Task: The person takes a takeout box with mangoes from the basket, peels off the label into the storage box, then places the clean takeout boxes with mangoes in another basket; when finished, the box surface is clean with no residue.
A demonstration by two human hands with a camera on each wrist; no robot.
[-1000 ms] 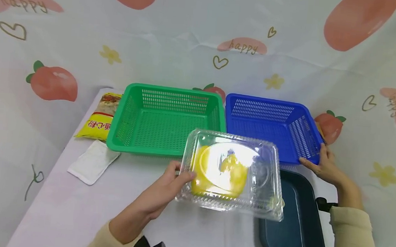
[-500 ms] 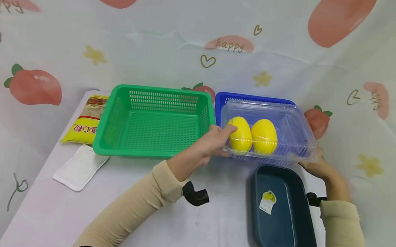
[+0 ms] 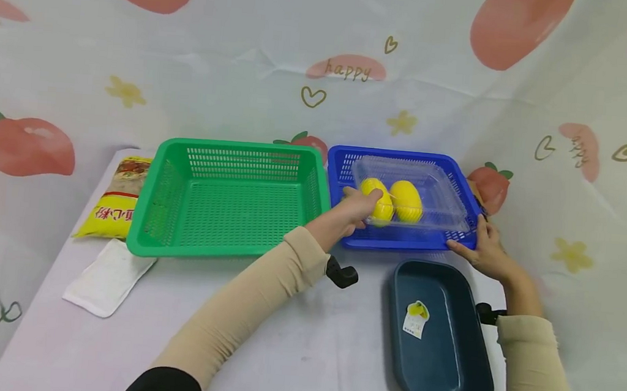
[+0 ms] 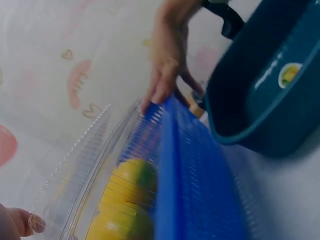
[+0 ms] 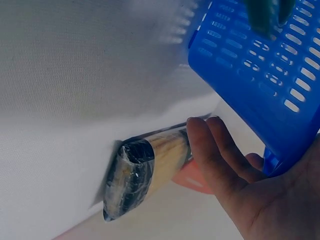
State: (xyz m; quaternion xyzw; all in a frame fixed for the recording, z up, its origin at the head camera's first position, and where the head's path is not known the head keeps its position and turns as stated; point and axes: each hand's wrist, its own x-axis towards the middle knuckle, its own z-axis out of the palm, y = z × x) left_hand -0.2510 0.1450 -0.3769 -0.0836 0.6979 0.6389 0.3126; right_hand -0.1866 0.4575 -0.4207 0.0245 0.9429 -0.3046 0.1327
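Note:
My left hand (image 3: pixel 352 211) grips the left edge of a clear plastic clamshell box (image 3: pixel 440 199), thumb on top. Two yellow egg-shaped fruits (image 3: pixel 406 201) lie side by side in its left part; the left wrist view shows green patches on them. The box is inside the outline of the blue basket (image 3: pixel 406 246), slightly tilted; whether it touches the bottom I cannot tell. My right hand (image 3: pixel 488 252) holds the basket's near right corner, thumb at the front rim and fingers along the outer side. In the right wrist view those fingers (image 5: pixel 202 142) reach past the basket wall.
A green basket (image 3: pixel 226 255) stands left of the blue one. A dark teal tub (image 3: pixel 445 347) with a label inside sits in front. At the left lie a yellow food bag (image 3: pixel 114 201) and a white packet (image 3: pixel 110 279). A dark-and-tan wrapped package (image 5: pixel 147 165) lies behind the right hand.
My left hand has carried the clear box from above the table rightward and away, over and down into the blue basket. The right hand stays at the basket's corner; the head view has shifted right.

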